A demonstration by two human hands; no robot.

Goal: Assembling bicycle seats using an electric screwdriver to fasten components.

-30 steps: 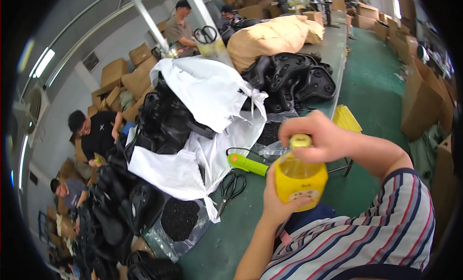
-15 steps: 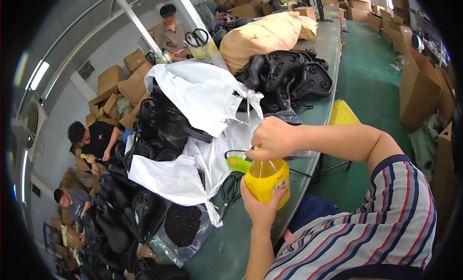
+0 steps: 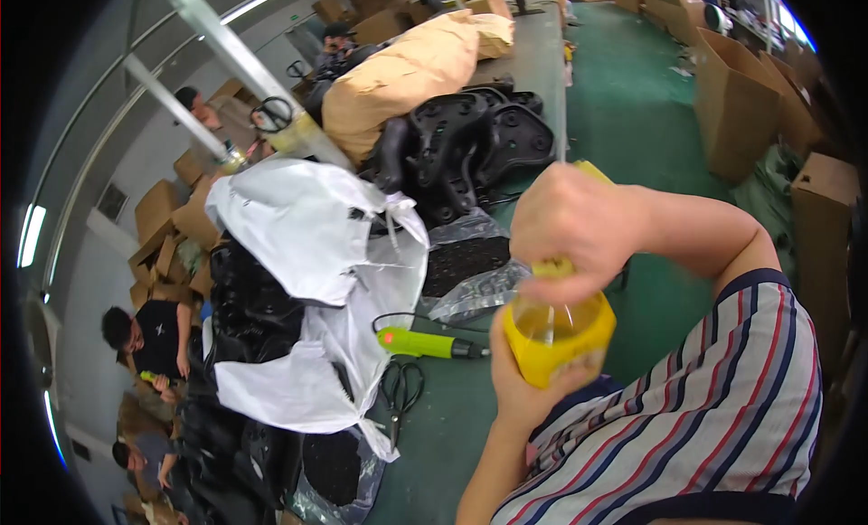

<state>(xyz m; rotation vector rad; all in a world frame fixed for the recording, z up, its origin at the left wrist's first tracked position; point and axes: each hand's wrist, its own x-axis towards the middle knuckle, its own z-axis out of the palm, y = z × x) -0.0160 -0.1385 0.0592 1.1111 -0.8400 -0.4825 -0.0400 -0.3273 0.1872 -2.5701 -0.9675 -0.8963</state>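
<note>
A clear bottle with a bright yellow label [image 3: 562,340] is held in front of my striped shirt, tilted a little. My left hand [image 3: 517,391] wraps round its lower side. Over the top is my right hand [image 3: 571,231], its fingers closed round the yellow cap [image 3: 553,267] and slightly blurred. Left of the bottle, on the green table [image 3: 443,416], lies a lime-green electric screwdriver [image 3: 420,342] with a black tip and cord. Black-handled scissors [image 3: 400,391] rest just nearer than it.
White woven sacks [image 3: 289,227] cover a heap of black moulded parts [image 3: 258,290]. More black parts [image 3: 452,145] sit behind, beside a tan sack [image 3: 407,73]. Plastic bags of small black pieces [image 3: 466,267] lie on the table. Several people work at left; cardboard boxes [image 3: 737,100] stand at right.
My view has turned to the right, so the table's things appear further left. Both hands and the bottle have come nearer my body, off the table's edge. The screwdriver now shows whole.
</note>
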